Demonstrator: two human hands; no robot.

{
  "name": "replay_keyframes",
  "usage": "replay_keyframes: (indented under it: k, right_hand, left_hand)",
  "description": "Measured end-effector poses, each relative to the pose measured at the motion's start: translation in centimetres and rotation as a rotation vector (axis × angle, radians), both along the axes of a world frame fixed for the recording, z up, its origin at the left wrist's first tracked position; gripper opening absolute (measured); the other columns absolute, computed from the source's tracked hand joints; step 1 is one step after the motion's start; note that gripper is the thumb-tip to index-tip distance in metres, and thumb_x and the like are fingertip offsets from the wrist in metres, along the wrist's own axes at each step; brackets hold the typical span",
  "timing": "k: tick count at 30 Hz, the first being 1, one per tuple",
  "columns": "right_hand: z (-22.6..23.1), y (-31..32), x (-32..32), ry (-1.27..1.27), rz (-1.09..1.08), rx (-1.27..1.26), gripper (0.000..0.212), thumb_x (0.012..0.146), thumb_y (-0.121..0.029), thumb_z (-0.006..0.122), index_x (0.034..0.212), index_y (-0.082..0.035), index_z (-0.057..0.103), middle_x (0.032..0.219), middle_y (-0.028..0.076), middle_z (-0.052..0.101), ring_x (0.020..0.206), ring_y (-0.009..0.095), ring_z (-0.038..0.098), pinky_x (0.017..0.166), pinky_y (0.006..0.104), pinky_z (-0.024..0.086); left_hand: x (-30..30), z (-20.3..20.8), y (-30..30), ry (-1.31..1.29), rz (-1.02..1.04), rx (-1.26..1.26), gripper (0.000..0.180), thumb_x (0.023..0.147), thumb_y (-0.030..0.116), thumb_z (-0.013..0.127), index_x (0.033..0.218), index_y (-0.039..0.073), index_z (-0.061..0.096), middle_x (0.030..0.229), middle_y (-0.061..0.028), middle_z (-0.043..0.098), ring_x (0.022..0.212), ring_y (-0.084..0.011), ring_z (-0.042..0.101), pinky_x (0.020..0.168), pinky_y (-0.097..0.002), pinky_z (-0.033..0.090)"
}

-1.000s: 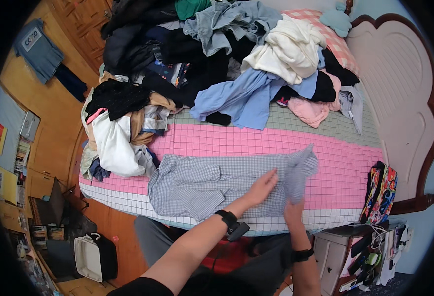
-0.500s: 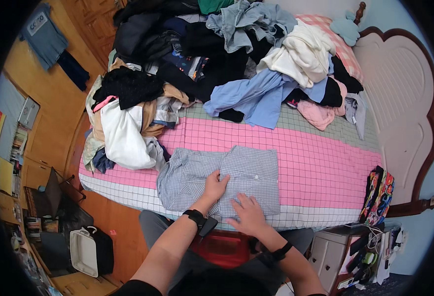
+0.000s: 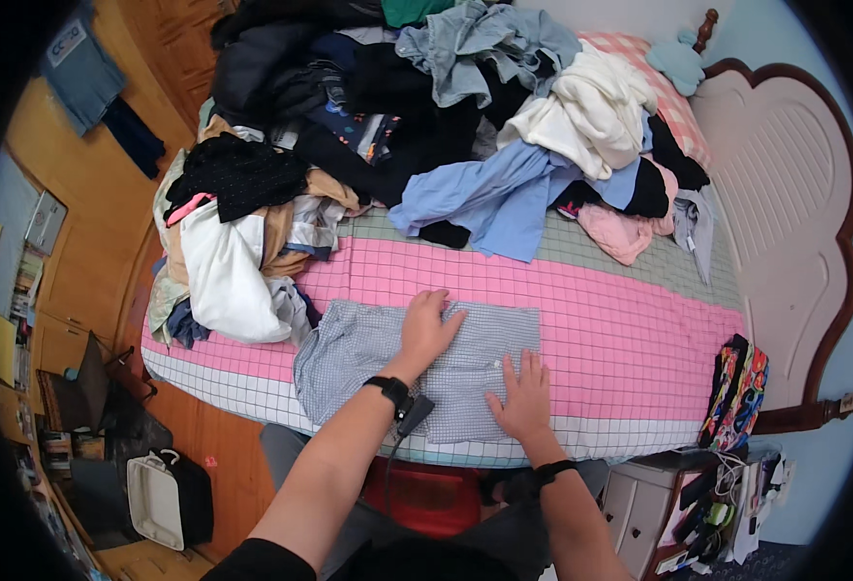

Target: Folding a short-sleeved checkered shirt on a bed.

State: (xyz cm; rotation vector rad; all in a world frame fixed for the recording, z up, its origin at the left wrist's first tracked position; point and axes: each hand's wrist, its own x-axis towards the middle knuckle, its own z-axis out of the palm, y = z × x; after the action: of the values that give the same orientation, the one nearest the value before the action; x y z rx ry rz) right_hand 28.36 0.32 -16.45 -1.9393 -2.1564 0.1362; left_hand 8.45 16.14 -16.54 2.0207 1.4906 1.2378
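Observation:
A grey-and-white checked shirt (image 3: 354, 353) lies partly folded on the near side of the bed, with a small white button showing. My left hand (image 3: 431, 334) rests on its upper middle, fingers reaching toward the far edge, holding nothing. Farther right, my right hand (image 3: 523, 399) lies spread and flat along the shirt's right edge. Both palms face down on the cloth.
A pink, green and white checked bedspread (image 3: 630, 358) covers the bed. Behind the shirt sprawls a heap of clothes, including a blue shirt (image 3: 489, 198), white garment (image 3: 591, 116) and black top (image 3: 237, 179). A carved headboard (image 3: 785, 194) stands right; a red stool (image 3: 426, 504) below.
My left hand has slid farther from me over the shirt. My right hand has moved right to its side edge. The view has shifted slightly.

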Motion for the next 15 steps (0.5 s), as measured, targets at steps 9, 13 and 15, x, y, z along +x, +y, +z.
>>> replay_keyframes:
  k: [9,13,15]
  right_hand:
    - [-1.1,0.4,0.5,0.041,-0.011,0.018,0.075,0.085,-0.048,0.065,0.145,-0.006,0.049,0.151,0.029,0.039,0.141,0.045,0.034,0.116,0.0602,0.022]
    - [-0.9,0.4,0.5,0.039,-0.021,-0.004,0.076,0.085,-0.05,0.064,0.145,-0.006,0.049,0.152,0.027,0.038,0.142,0.044,0.033,0.117,0.0596,0.021]
    - [-0.8,0.5,0.4,0.039,-0.024,-0.011,0.076,0.085,-0.051,0.063,0.145,-0.007,0.049,0.152,0.027,0.038,0.142,0.043,0.032,0.117,0.0596,0.021]
  left_hand:
    - [1.9,-0.8,3.3,0.064,0.038,-0.433,0.03,0.089,0.03,0.069,0.088,0.001,0.075,0.077,-0.0207,0.07,0.074,-0.0382,0.068,0.069,-0.0467,0.053]
    - [0.8,-2.8,4.0,0.049,0.083,-0.536,0.029,0.093,0.027,0.068,0.083,-0.001,0.071,0.065,-0.0141,0.065,0.063,-0.0258,0.064,0.063,-0.0374,0.051]
    - [0.5,-3.9,4.4,0.012,0.09,-0.622,0.027,0.093,0.025,0.068,0.085,-0.001,0.07,0.064,-0.012,0.063,0.062,-0.0214,0.063,0.062,-0.0349,0.05]
